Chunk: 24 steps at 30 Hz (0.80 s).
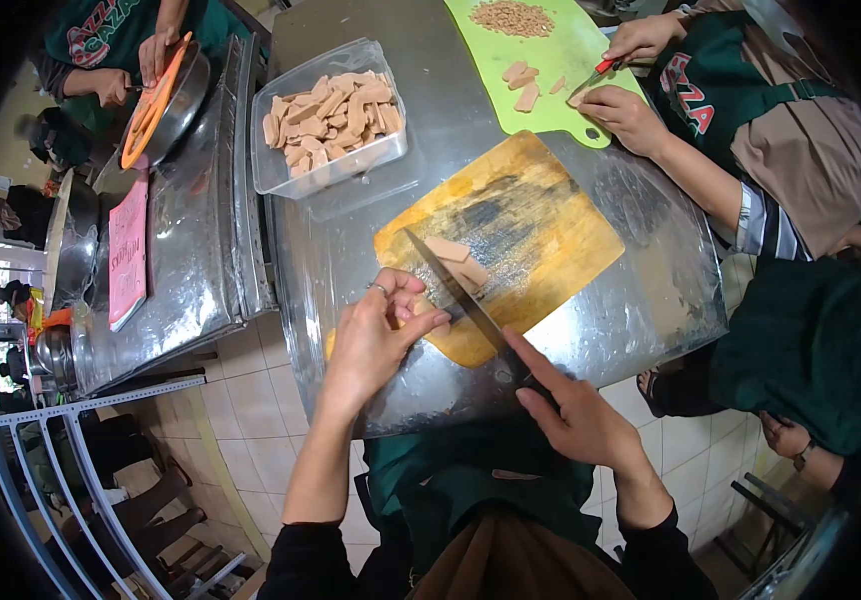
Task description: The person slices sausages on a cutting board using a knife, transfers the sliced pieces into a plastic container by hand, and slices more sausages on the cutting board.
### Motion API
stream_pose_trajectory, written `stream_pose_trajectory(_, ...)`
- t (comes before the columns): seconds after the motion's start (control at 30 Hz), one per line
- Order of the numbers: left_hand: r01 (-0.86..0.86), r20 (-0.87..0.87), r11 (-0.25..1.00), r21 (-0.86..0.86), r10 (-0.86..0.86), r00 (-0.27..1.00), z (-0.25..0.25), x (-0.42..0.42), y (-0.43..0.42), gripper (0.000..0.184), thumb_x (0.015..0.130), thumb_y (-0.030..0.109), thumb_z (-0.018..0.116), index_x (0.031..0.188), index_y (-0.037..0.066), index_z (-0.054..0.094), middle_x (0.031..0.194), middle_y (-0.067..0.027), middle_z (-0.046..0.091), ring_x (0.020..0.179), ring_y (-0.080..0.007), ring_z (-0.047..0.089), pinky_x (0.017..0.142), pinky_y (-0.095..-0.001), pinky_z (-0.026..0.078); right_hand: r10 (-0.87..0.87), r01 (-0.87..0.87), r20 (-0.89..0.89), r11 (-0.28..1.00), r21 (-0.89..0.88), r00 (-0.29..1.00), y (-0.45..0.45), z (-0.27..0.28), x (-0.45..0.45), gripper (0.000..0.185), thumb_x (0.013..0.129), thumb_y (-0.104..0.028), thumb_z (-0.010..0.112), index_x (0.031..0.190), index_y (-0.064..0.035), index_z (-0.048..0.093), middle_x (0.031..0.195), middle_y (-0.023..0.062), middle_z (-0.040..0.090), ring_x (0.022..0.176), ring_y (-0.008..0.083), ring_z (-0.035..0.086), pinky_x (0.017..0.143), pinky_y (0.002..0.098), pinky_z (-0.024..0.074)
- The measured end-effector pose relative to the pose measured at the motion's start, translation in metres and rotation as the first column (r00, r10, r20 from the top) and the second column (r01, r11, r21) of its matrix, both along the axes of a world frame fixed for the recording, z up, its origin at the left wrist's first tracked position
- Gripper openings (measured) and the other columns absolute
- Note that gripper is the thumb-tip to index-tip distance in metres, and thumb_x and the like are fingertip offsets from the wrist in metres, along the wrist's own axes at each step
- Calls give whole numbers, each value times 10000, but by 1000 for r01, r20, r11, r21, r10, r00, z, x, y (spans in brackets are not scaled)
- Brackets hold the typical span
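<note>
My right hand (583,418) grips a kitchen knife (459,290) by its dark handle, index finger along the top. The long blade slants up to the left over a worn wooden cutting board (561,235). Pale pinkish-brown sausage pieces (466,270) lie on the board, partly behind the blade. Left of the blade, my left hand (376,335), with a ring on one finger, is closed with bent fingers around a small sausage piece, mostly hidden by the fingers. Beyond the board stands a clear plastic container (391,155) filled with many similar sausage pieces (326,118).
At the right, a co-worker's hands (631,120) cut pieces with a red-handled knife (606,66) on a green cutting board (486,60). Another person holds an orange board (154,105) over a metal bowl (191,90). A pink book (129,250) lies on the left table.
</note>
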<state>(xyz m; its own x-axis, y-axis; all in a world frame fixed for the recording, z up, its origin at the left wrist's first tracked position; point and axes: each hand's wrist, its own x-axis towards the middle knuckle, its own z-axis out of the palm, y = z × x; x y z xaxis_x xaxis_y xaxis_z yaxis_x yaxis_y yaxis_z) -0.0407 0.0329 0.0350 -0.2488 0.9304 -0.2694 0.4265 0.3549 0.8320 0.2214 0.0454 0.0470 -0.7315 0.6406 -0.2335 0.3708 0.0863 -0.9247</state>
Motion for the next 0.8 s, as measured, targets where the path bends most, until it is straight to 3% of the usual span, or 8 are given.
stream_pose_trajectory(0.2, -9, -297, 965, 263, 89, 951, -9, 6, -2, 367, 845, 135, 795, 1133, -13, 625, 776, -13, 613, 715, -92, 558, 670, -263, 497, -19, 19, 24, 1000, 24, 1000, -3, -1, -1, 645, 1002, -107, 502, 1577, -149, 211, 1508, 230, 422, 1275, 476, 478, 1067, 491, 418)
stream_pose_trajectory(0.3, -115, -128, 985, 127, 131, 983, -11, 3, -8, 337, 895, 118, 754, 1160, -37, 614, 806, -21, 622, 723, -85, 589, 674, -242, 504, -28, 28, -1, 999, 35, 1000, -5, -6, -3, 648, 1002, -105, 506, 1578, -149, 213, 1508, 229, 423, 1267, 477, 487, 1068, 492, 417)
stream_pose_trajectory(0.4, -235, 67, 967, 97, 229, 971, -3, 11, -9, 297, 939, 101, 705, 1162, -61, 593, 821, -35, 637, 745, -79, 617, 679, -221, 514, -37, 37, -21, 999, 13, 999, -6, -9, -4, 650, 1001, -105, 514, 1578, -147, 218, 1490, 238, 442, 1219, 477, 528, 1038, 488, 443)
stream_pose_trajectory(0.6, -302, 282, 952, -41, 301, 911, -5, 19, -13, 313, 937, 98, 703, 1182, -58, 586, 853, -103, 712, 757, -125, 699, 666, -239, 563, -42, 42, -35, 999, -25, 999, -11, -7, -9, 651, 996, -98, 536, 1573, -142, 239, 1418, 230, 518, 1058, 466, 623, 907, 472, 518)
stream_pose_trajectory(0.8, -333, 275, 939, -88, 344, 898, -2, 26, -10, 291, 947, 88, 685, 1174, -45, 561, 859, -112, 715, 748, -140, 712, 655, -244, 575, -48, 50, -34, 997, 61, 998, -17, -3, -10, 641, 994, -99, 556, 1564, -137, 266, 1392, 207, 548, 985, 419, 669, 825, 452, 550)
